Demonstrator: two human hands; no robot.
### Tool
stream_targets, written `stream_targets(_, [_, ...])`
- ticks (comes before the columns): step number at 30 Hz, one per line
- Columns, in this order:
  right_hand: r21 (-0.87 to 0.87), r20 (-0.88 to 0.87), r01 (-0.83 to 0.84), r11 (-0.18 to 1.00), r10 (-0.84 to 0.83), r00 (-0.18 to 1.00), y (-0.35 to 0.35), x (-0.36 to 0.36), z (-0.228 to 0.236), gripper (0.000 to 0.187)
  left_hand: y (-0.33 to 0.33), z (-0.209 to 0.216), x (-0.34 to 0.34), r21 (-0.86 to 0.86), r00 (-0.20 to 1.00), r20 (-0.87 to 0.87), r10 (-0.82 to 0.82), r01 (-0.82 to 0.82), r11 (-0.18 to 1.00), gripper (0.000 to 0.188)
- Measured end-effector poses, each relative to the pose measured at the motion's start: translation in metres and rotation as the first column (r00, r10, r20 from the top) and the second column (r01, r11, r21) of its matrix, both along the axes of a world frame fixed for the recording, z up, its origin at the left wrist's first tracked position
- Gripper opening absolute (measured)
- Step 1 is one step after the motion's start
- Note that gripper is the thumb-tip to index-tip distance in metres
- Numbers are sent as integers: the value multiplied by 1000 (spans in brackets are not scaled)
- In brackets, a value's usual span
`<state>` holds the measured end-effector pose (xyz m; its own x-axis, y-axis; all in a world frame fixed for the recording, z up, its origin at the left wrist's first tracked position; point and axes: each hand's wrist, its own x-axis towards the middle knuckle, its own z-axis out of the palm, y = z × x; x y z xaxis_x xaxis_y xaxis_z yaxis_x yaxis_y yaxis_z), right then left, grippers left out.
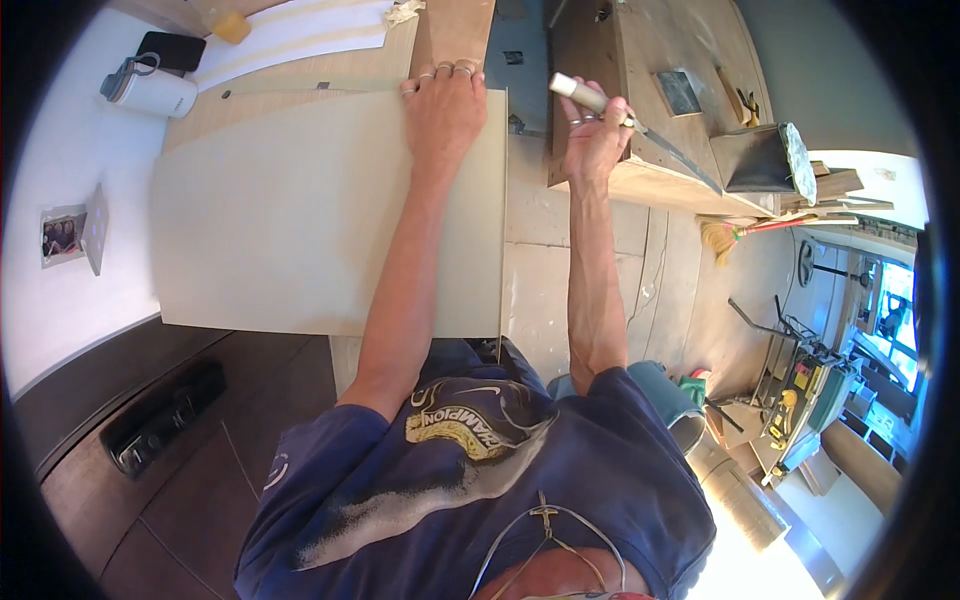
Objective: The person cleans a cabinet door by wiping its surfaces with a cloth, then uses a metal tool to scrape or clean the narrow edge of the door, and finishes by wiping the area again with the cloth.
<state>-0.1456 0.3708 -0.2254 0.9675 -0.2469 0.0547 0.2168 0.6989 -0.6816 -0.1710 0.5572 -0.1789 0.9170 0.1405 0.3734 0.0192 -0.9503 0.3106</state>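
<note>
A large pale panel [300, 220] lies in front of me, on the left side. My left hand [446, 115] rests on its far right corner, with ringed fingers bent over the far edge and the fingertips hidden. A brown wooden plank [453, 30] lies just beyond those fingers. Off the panel's right side, my right hand [596, 140] is raised and closed around a tool with a pale cylindrical handle [578, 92], white at its end. A long narrow grey blade [680, 158] reaches right from that hand; whether it belongs to the tool is unclear.
At the back right stands a wooden cabinet [650, 50] with a dark open-topped box [765, 160] on it. A white bottle [150, 92] and black phone [172, 50] lie at the far left. An open wall socket [65, 235], a broom [720, 237] and exercise-like metal equipment [790, 330] flank me.
</note>
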Motion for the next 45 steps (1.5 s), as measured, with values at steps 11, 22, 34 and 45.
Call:
stream_targets(11, [-26,-39,-63,998,62,997,16,-37,-6,29,-5,1,1,-22,998,-54,-22,21,1000,31])
stream_targets(22, [-61,-178,-146,987,133,975,6,-120,8,25,-1,-3,5,17,996,-91,-8,9,1000,35])
stream_targets(34, [-49,-212,-84,995,72,975,-21,-202,9,28,3,-10,7,0,996,-77,-34,34,999,37])
stream_targets(45, [-117,-297,-41,992,4,955,-51,-266,15,32,21,-23,14,0,997,-43,-70,71,998,43])
